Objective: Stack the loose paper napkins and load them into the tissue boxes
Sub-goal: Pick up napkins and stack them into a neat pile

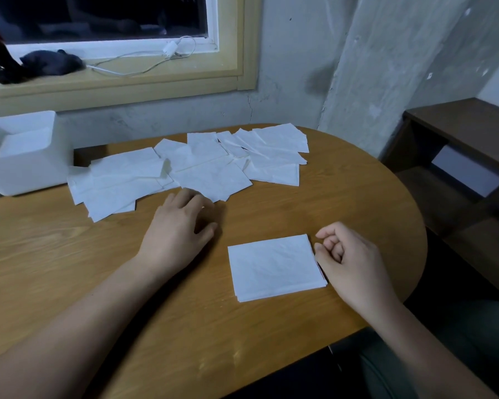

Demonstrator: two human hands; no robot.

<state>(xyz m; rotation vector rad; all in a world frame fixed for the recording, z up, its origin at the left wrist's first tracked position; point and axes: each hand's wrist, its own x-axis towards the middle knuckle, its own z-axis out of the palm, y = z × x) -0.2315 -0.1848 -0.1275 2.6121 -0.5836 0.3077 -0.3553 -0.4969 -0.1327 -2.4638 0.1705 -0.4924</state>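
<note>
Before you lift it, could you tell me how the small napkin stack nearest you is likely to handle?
The napkin stack looks thin and soft, so it would probably droop if lifted by one edge. Its layers, visible beside the right hand, may fan apart. It seems light, so a push should slide it on the table.

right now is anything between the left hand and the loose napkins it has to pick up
Nothing visible. The left hand is over bare table with its fingertips at the near edge of the loose napkins; the neat stack lies off to its right, out of the path.
</note>
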